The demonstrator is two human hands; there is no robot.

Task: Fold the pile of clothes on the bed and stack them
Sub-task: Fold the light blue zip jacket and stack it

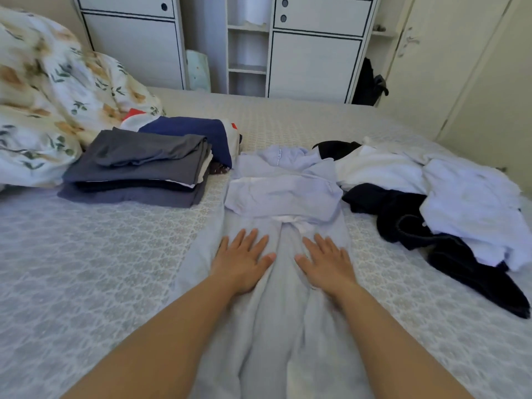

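Note:
A pale blue garment (283, 194) lies stretched along the bed (86, 254) toward me, its far end folded back over itself. My left hand (243, 260) and my right hand (326, 262) press flat on it side by side, fingers straight. To the left sits a stack of folded grey clothes (138, 171), with a folded navy piece (201, 133) behind it. On the right is a loose pile of white, pale blue and black clothes (437, 203).
A flowered duvet (49, 96) is bunched at the far left of the bed. White cupboards and shelves (313, 53) stand beyond the bed's far edge. A cream door (460, 67) is at the right, a dark bag (370, 84) beside it.

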